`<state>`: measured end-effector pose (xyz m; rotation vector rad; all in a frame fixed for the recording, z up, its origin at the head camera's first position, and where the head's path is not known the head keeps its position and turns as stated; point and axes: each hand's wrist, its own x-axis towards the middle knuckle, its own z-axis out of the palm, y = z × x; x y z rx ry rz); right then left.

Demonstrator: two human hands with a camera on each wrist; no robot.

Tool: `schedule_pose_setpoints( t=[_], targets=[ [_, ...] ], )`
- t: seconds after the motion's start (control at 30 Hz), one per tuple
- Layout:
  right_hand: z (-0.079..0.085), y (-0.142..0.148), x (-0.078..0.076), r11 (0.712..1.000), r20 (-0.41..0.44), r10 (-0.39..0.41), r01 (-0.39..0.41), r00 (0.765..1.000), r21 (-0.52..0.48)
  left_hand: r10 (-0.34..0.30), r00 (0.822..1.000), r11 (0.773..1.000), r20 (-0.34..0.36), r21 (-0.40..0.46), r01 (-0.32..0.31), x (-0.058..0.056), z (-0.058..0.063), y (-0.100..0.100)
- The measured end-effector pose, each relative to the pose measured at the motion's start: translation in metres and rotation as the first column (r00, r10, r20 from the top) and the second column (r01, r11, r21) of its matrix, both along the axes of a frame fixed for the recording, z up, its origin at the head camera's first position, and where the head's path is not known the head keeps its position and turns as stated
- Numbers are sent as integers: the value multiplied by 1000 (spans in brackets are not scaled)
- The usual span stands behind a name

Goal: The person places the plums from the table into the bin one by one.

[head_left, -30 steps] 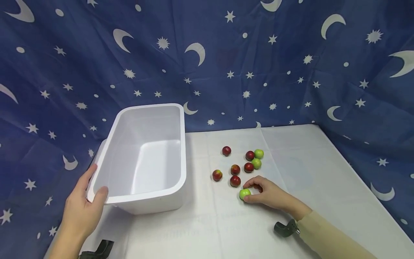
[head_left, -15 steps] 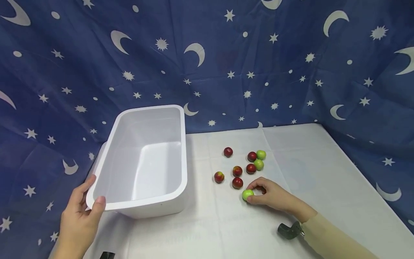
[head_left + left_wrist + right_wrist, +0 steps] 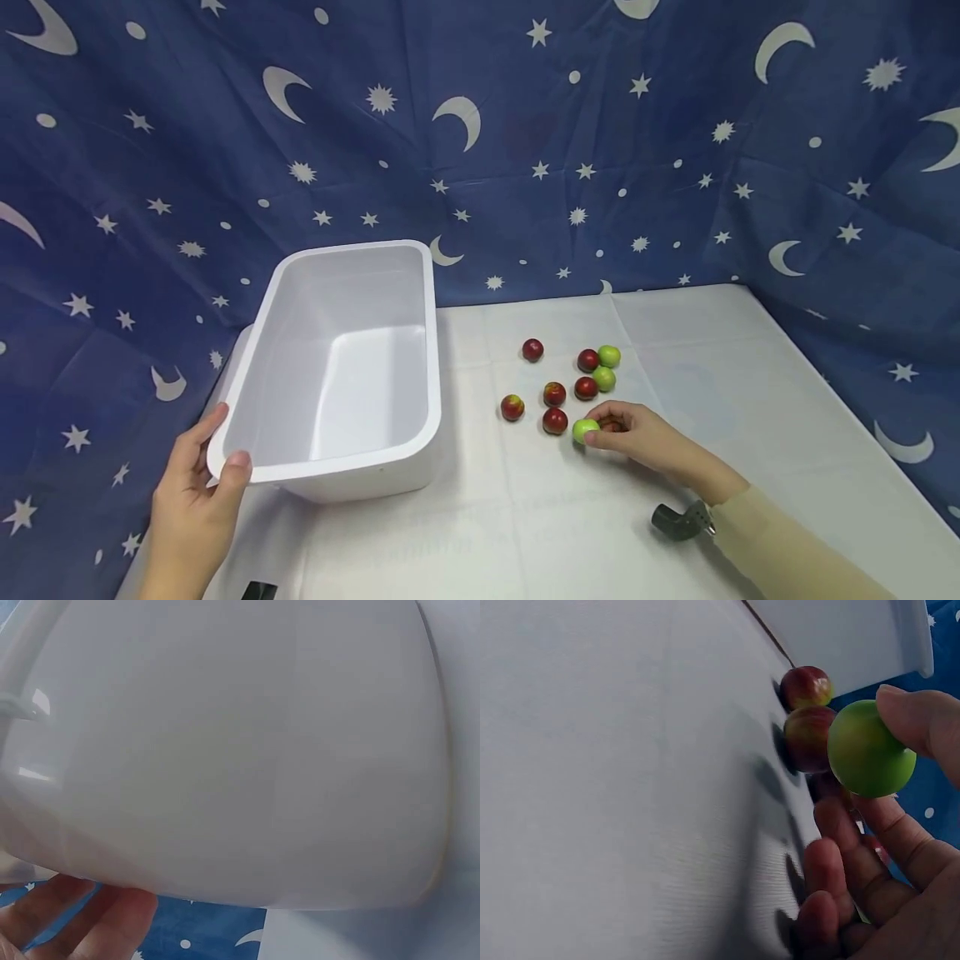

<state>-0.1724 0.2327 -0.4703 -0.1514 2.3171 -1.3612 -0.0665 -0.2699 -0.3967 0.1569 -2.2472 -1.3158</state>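
My right hand [image 3: 637,435] pinches a small green apple [image 3: 586,431] between thumb and fingers. In the right wrist view that green apple [image 3: 868,750] appears raised off the white tabletop, with red apples behind it. At the left, my left hand [image 3: 197,496] grips the near left corner of a deep white tub [image 3: 352,479], thumb on the rim and fingers around the outside. The tub's outer wall [image 3: 225,765] fills most of the left wrist view, with the left fingers [image 3: 112,922] at its edge. Nothing lies inside the tub.
Several red apples [image 3: 555,421] lie loose on the white cloth [image 3: 465,542] right of the tub. Two more green apples [image 3: 604,379] touch or sit close to red ones. A blue curtain [image 3: 510,233] with moons and stars hangs behind and at both sides.
The right hand has raised the green apple from the cloth and shifted it slightly away and to the right. The left hand keeps its grip on the tub.
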Motion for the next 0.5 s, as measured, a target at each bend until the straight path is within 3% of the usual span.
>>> schedule_pose_setpoints(
  t=[0.13, 0.5],
  targets=[
    [12, 1, -3, 999, 9, -4, 5, 1000, -54, 11, 1000, 1000, 21, -8, -11, 0, 1, 1],
    [65, -16, -18, 989, -114, -3, -14, 993, -147, -19, 1000, 1000, 6, -21, 19, 0, -2, -1]
  ],
)
